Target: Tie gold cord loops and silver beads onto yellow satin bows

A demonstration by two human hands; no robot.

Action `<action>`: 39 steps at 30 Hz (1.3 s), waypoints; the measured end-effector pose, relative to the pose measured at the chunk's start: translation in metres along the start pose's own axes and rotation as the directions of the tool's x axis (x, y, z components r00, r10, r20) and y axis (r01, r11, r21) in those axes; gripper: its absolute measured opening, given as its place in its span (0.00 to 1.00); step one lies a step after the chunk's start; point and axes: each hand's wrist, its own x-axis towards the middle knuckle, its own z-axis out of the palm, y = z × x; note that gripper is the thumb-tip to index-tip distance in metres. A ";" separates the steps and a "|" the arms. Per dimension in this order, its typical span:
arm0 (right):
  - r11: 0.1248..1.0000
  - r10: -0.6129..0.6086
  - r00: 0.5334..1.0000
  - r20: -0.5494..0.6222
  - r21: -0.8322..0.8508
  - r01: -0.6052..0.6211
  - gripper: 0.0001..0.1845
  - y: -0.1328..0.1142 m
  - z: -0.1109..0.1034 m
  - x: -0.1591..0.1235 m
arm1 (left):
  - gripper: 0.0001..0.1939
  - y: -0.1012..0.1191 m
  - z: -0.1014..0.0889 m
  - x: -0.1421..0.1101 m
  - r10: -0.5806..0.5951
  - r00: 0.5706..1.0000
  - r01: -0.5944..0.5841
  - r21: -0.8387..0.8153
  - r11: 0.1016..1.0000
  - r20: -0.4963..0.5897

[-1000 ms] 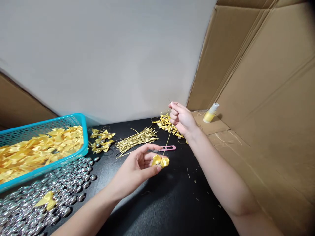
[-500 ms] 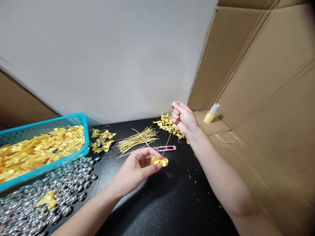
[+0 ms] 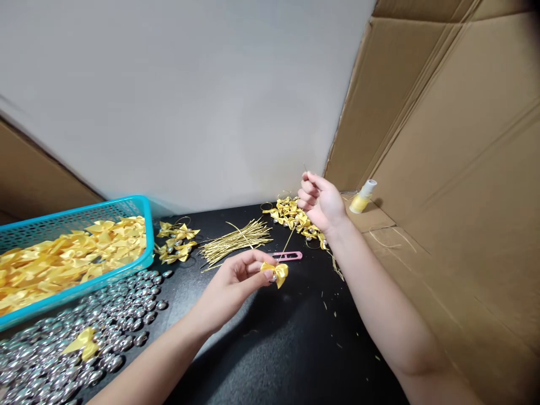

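My left hand (image 3: 236,281) pinches a yellow satin ribbon bow (image 3: 282,274) between thumb and fingers, low over the black table. A silver bead shows at the bow's middle, partly behind the thumb. From the bow a thin yellow thread (image 3: 289,239) slants up toward my right hand (image 3: 320,199). That hand is raised and closed, with a fine needle (image 3: 305,167) sticking up from the thumb and forefinger. Just behind the bow lie pink thread snips (image 3: 291,256), their blades hidden by my left hand.
A turquoise basket (image 3: 148,236) of yellow bows stands at the left. Silver beads (image 3: 113,337) spread before it, one bow among them. Gold twist ties (image 3: 236,239) lie mid-table, between finished bows (image 3: 177,242) and a larger pile (image 3: 291,214). A thread spool (image 3: 363,197) stands by the cardboard.
My right hand has moved slightly right with the needle. The bow in my left hand has turned, so its loops and silver bead now show.
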 end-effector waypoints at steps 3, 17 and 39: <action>0.998 0.007 0.999 0.031 0.054 -0.008 0.15 -0.005 0.002 -0.003 | 0.11 -0.001 0.000 0.002 0.015 1.000 -0.015 0.000 1.000 -0.020; 0.994 0.018 0.998 0.053 0.103 -0.023 0.16 -0.009 0.000 -0.004 | 0.17 -0.003 -0.002 0.005 0.029 0.998 -0.031 -0.030 0.999 -0.053; 0.999 0.036 0.998 -0.046 -0.010 -0.036 0.10 0.005 -0.002 0.005 | 0.08 -0.027 -0.020 0.013 0.663 0.629 -0.564 0.825 0.030 0.406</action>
